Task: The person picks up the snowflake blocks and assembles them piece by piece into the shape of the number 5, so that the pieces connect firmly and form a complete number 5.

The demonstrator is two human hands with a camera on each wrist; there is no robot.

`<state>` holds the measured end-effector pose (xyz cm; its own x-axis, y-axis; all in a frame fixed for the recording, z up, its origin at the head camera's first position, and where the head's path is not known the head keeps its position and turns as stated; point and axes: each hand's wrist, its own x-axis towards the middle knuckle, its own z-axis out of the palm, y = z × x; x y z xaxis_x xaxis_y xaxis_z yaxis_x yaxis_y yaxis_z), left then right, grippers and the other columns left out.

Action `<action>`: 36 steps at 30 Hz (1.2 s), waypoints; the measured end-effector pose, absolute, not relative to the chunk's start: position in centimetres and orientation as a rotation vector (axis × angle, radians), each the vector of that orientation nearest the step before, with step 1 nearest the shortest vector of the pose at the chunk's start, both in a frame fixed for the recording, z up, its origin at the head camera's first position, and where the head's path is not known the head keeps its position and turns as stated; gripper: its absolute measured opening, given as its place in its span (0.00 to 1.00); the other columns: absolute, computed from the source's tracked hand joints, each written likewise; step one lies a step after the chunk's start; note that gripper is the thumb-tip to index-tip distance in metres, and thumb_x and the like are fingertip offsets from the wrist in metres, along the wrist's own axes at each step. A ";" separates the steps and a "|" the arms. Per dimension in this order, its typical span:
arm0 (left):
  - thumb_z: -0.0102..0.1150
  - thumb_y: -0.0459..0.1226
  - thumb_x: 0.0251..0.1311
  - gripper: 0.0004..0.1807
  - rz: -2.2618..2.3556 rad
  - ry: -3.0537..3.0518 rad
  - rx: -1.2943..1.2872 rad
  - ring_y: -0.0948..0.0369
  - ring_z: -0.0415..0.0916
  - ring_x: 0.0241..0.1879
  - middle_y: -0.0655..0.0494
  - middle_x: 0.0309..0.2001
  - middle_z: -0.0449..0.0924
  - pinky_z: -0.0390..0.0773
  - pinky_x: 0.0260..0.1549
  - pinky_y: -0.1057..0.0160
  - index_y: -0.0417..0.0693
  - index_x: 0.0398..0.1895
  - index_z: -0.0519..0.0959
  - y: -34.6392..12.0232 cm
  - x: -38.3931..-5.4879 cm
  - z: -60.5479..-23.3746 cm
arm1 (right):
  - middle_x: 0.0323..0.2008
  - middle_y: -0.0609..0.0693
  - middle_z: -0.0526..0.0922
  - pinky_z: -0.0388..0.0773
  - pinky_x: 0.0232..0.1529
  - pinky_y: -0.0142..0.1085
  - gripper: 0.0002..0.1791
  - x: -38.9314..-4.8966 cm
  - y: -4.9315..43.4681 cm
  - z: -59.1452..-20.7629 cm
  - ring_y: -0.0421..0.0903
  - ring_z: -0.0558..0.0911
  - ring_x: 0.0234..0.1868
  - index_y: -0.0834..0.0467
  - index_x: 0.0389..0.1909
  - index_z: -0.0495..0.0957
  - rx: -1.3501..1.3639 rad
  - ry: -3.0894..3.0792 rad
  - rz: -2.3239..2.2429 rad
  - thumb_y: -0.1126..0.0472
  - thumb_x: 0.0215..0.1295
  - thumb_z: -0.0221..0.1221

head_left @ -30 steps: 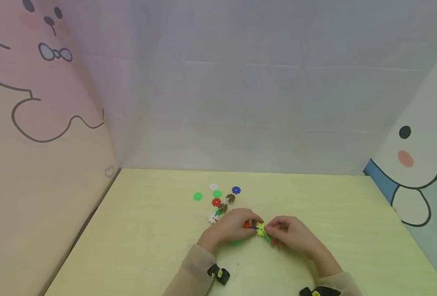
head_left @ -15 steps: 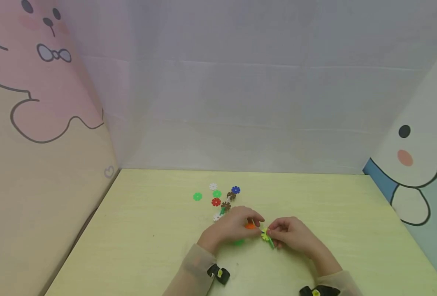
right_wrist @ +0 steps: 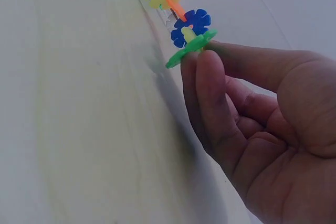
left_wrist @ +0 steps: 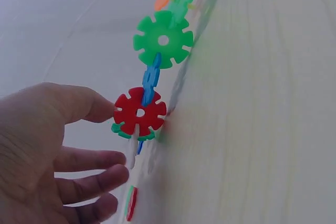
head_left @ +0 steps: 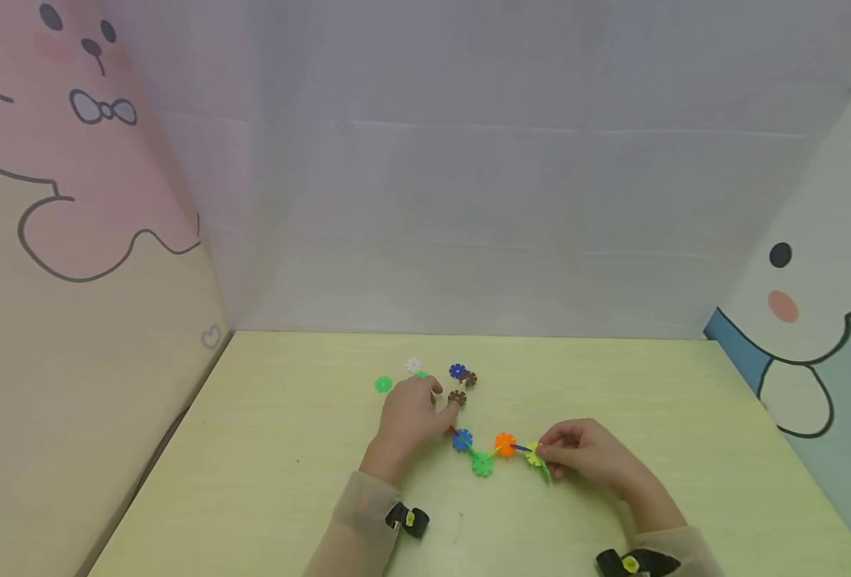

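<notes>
Soft diffuse light, muted contrast, hazy wrist views, blurred dark shadow on the tabletop (right_wrist: pixel 94 129)

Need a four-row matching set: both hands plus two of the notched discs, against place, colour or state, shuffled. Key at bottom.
Column 1
1. Left hand
2. Right hand
3. Orange notched disc
4. Leftmost notched disc in the head view

Column 2
A. Light green
B. Pinches part of the disc chain
C. Beside the red notched disc in the left wrist view
D. In the chain, between the hands

Pairs: 1-C, 2-B, 3-D, 4-A
</notes>
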<state>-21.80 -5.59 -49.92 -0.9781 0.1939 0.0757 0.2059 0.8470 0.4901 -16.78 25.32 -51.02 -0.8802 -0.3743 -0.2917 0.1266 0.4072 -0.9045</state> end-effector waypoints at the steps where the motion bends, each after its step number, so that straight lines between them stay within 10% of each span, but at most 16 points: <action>1: 0.64 0.53 0.60 0.21 -0.833 -3.022 -0.317 0.61 0.77 0.30 0.57 0.31 0.85 0.76 0.31 0.62 0.47 0.44 0.86 -5.7 -21.8 -50.0 | 0.33 0.54 0.89 0.84 0.37 0.34 0.17 -16.8 25.4 -51.0 0.44 0.84 0.29 0.65 0.43 0.82 -0.206 2.210 -1.483 0.55 0.65 0.68; 14: 0.57 0.45 0.72 0.14 -1.176 -3.011 -0.551 0.63 0.71 0.35 0.58 0.41 0.83 0.74 0.37 0.65 0.52 0.53 0.85 -4.7 -22.3 -51.7 | 0.35 0.54 0.90 0.85 0.38 0.34 0.16 -16.4 24.5 -51.3 0.43 0.85 0.30 0.67 0.45 0.82 -0.197 2.158 -1.503 0.57 0.68 0.66; 25: 0.54 0.45 0.74 0.28 -1.354 -2.985 -0.578 0.64 0.79 0.44 0.54 0.73 0.69 0.82 0.51 0.58 0.52 0.74 0.67 -4.7 -22.1 -51.2 | 0.36 0.52 0.89 0.87 0.40 0.35 0.19 -16.2 23.2 -51.1 0.42 0.88 0.34 0.70 0.48 0.80 -0.021 2.119 -1.620 0.57 0.68 0.65; 36: 0.60 0.41 0.68 0.19 -1.157 -2.912 -0.215 0.59 0.76 0.42 0.51 0.53 0.78 0.79 0.46 0.57 0.50 0.60 0.78 -7.3 -23.3 -51.5 | 0.37 0.53 0.89 0.88 0.41 0.35 0.17 -16.2 22.1 -51.4 0.42 0.89 0.36 0.71 0.51 0.78 0.200 2.135 -1.729 0.61 0.70 0.63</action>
<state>-23.27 -7.28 -51.54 -0.9906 0.1268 0.0507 0.1270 0.7191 0.6832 -16.19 22.08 -51.39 -0.9160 -0.1282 -0.3801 0.3451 0.2310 -0.9097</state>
